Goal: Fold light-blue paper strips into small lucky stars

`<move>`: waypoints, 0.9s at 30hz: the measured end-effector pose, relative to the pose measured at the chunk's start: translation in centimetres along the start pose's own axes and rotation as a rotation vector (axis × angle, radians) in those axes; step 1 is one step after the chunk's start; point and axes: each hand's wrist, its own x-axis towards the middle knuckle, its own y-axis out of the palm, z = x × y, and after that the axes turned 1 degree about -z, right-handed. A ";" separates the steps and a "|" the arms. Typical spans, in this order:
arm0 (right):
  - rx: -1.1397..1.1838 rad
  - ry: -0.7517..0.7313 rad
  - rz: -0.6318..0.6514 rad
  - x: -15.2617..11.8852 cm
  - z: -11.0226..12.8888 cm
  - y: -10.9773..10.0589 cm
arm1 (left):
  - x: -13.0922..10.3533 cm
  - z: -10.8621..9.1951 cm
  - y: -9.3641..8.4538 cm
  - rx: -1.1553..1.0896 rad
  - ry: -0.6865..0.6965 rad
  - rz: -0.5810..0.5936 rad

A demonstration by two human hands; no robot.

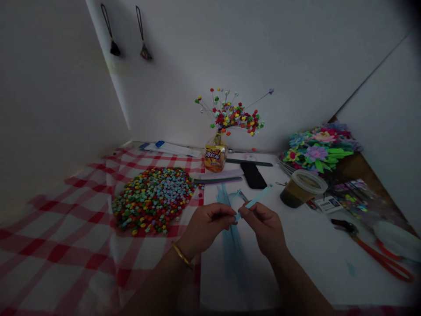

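Between my two hands is a light blue paper strip [258, 198], its free end reaching up and to the right. My left hand [210, 221], with a gold bracelet at the wrist, pinches the strip's lower end between thumb and fingers. Close beside it, my right hand [263, 224] grips the same strip a little higher. Under the hands lies a bundle of loose blue paper strips [233, 250] on the white surface. To the left spreads a large heap of small folded paper stars [154, 197] in many colours.
A bottle [215, 156] holding stems tipped with paper stars stands at the back. Right of it lie a black phone [253, 175], a lidded plastic tub [302, 188] of dark liquid, colourful craft flowers [317, 151] and orange-handled pliers [378, 254]. A red checked cloth [82, 237] covers the left.
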 end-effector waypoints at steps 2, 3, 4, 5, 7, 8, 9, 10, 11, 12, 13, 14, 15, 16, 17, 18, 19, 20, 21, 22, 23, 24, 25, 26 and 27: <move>0.005 0.028 0.033 0.0 -0.1 0.0 | -0.1 -0.2 0.1 -0.040 0.001 0.018; 0.015 0.048 0.063 0.0 -0.2 0.0 | -0.1 -0.2 0.2 -0.064 0.001 0.027; 0.031 0.067 0.096 0.0 -0.2 0.0 | -0.1 -0.3 0.3 -0.091 0.002 0.032; 0.053 0.082 0.123 0.0 -0.3 0.0 | -0.1 -0.3 0.4 -0.118 0.003 0.033; 0.099 0.085 0.144 -0.1 -0.4 0.2 | 0.0 -0.2 0.6 -0.171 0.004 0.015; 0.112 0.071 0.138 -0.1 -0.5 0.3 | 0.0 -0.1 0.6 -0.192 0.007 -0.004; 0.111 0.050 0.123 -0.2 -0.6 0.4 | 0.1 0.0 0.7 -0.200 0.008 -0.023; 0.096 0.024 0.100 -0.2 -0.7 0.5 | 0.1 0.1 0.7 -0.197 0.008 -0.043; 0.072 -0.003 0.074 -0.3 -0.8 0.5 | 0.2 0.2 0.7 -0.189 0.008 -0.059; 0.043 -0.031 0.049 -0.3 -0.8 0.5 | 0.2 0.2 0.7 -0.178 0.004 -0.068; 0.017 -0.059 0.026 -0.3 -0.9 0.5 | 0.2 0.3 0.7 -0.173 -0.001 -0.068; 0.002 -0.083 0.009 -0.3 -1.0 0.5 | 0.1 0.3 0.6 -0.173 -0.007 -0.058; -0.003 -0.103 -0.005 -0.3 -1.0 0.5 | 0.0 0.3 0.6 -0.183 -0.014 -0.044; 0.001 -0.119 -0.016 -0.2 -1.1 0.5 | 0.0 0.3 0.6 -0.201 -0.021 -0.028; 0.006 -0.128 -0.023 -0.2 -1.1 0.5 | -0.1 0.3 0.6 -0.220 -0.030 -0.013; 0.011 -0.132 -0.032 -0.2 -1.1 0.5 | -0.1 0.3 0.6 -0.237 -0.038 -0.007; 0.010 -0.127 -0.039 -0.1 -1.1 0.5 | -0.1 0.3 0.6 -0.248 -0.045 -0.010; 0.006 -0.117 -0.039 -0.1 -1.1 0.5 | -0.1 0.3 0.6 -0.249 -0.046 -0.022; 0.000 -0.101 -0.034 -0.1 -1.1 0.5 | -0.1 0.3 0.6 -0.239 -0.042 -0.036; -0.004 -0.080 -0.029 -0.1 -1.0 0.5 | -0.1 0.2 0.6 -0.219 -0.036 -0.046; -0.005 -0.056 -0.028 -0.1 -1.0 0.5 | 0.0 0.2 0.7 -0.194 -0.028 -0.053; -0.004 -0.032 -0.033 -0.1 -0.9 0.5 | 0.0 0.2 0.7 -0.171 -0.023 -0.058; 0.002 -0.012 -0.041 -0.2 -0.8 0.4 | 0.1 0.2 0.7 -0.153 -0.022 -0.060; 0.009 0.004 -0.053 -0.2 -0.7 0.4 | 0.1 0.1 0.7 -0.140 -0.023 -0.061; 0.016 0.015 -0.064 -0.2 -0.5 0.4 | 0.1 0.1 0.7 -0.128 -0.024 -0.062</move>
